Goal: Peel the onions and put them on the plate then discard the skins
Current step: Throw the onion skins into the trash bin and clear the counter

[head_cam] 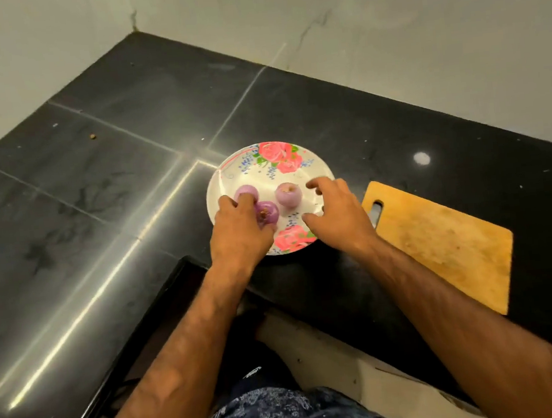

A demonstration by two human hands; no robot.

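Three peeled purple onions lie on a white plate (247, 174) with pink roses. One onion (287, 194) sits free near the plate's middle. My left hand (241, 229) reaches over the plate's left side; its fingers curl round a second onion (268, 211) and touch the third onion (246, 191) behind it. Over the plate's right rim hovers my right hand (337, 216), fingers loosely spread and holding nothing. No loose onion skins are visible.
The plate stands near the inner corner of a dark stone L-shaped counter (112, 164). A wooden cutting board (446, 243) lies just right of my right wrist. Pale walls back the counter. A small crumb (93, 136) lies at the far left.
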